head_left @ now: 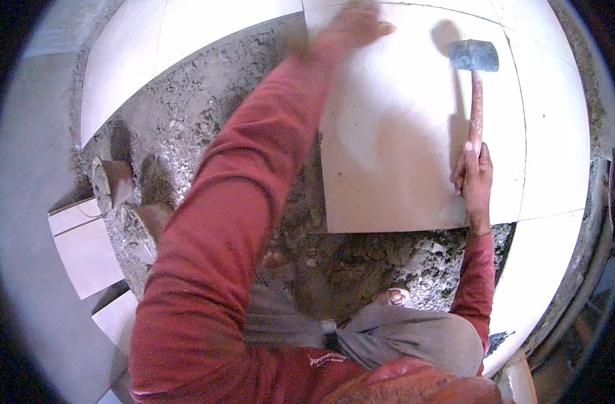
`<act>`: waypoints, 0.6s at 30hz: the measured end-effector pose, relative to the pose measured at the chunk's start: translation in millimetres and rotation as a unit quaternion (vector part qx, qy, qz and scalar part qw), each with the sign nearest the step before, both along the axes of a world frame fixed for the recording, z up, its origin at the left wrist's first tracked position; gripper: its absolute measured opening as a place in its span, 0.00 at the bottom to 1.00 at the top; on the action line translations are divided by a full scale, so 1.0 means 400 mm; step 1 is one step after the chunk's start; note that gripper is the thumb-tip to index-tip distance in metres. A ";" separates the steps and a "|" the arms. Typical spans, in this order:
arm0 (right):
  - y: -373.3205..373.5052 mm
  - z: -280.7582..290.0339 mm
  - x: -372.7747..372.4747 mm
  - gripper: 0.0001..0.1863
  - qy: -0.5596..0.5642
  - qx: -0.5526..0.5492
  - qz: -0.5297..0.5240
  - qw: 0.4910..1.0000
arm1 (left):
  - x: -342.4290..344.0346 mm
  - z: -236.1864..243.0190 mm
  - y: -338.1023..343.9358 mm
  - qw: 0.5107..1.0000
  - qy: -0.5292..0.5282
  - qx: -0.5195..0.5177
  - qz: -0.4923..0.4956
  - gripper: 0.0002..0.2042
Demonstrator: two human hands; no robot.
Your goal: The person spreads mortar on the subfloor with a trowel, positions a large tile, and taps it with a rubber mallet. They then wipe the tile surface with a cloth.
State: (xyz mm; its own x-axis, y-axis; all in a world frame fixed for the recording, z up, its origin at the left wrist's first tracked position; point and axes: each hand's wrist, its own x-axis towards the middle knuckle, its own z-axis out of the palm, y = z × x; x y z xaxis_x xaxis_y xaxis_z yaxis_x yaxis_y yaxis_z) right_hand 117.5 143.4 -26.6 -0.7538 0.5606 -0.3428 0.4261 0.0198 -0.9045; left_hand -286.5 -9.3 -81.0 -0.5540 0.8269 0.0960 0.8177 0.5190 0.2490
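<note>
At the top, my left hand (361, 20), blurred, reaches over the far part of a square cream tile (395, 168), its thumb spread out from the fingers. Whether it presses on that tile is unclear. My right hand (476, 175) is closed round the wooden handle of a rubber mallet (473, 55), whose dark head is held over the tile's right part. The tile's lower edge borders rough grey mortar (415, 252), which also shows on the left, partly hidden behind my red-sleeved left arm.
Other cream tiles (550, 155) lie to the right and at upper left (126, 60). Two dirty containers (111, 185) sit in the mortar at left, beside loose tiles (82, 256) on the grey floor (28, 155). My knee (428, 337) and foot are near the lower edge.
</note>
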 end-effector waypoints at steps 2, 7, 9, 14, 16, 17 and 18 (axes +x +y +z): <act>0.006 -0.031 0.008 0.16 0.049 -0.005 -0.013 0.999 | -0.005 0.022 -0.118 0.996 0.085 -0.029 -0.012 0.49; 0.000 0.044 -0.034 0.16 0.010 -0.016 -0.013 1.000 | 0.007 0.061 -0.276 0.990 0.068 -0.126 -0.014 0.65; -0.014 0.059 -0.038 0.14 0.009 0.025 0.009 1.000 | 0.008 0.057 -0.278 0.991 0.059 -0.121 -0.015 0.67; -0.090 0.064 -0.071 0.16 0.104 0.167 0.066 0.978 | -0.010 0.049 -0.260 0.984 0.070 -0.161 -0.016 0.66; -0.131 0.101 -0.113 0.17 0.041 0.253 0.126 0.959 | -0.010 0.055 -0.263 0.984 0.074 -0.164 -0.017 0.66; -0.154 0.137 -0.145 0.18 -0.012 0.287 0.150 0.946 | -0.008 0.059 -0.263 0.984 0.075 -0.163 -0.018 0.65; -0.170 0.179 -0.188 0.16 -0.100 0.312 0.214 0.920 | -0.005 0.062 -0.262 0.984 0.073 -0.164 -0.013 0.65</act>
State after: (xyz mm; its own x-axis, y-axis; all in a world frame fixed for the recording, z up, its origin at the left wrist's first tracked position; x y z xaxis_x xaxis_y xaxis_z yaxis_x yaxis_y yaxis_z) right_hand 42.4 75.4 44.9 -0.9079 0.3625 -0.2104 0.4155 0.7132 -0.5645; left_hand -288.4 -114.2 -56.3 -0.5318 0.8408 -0.1015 0.8468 0.5296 -0.0496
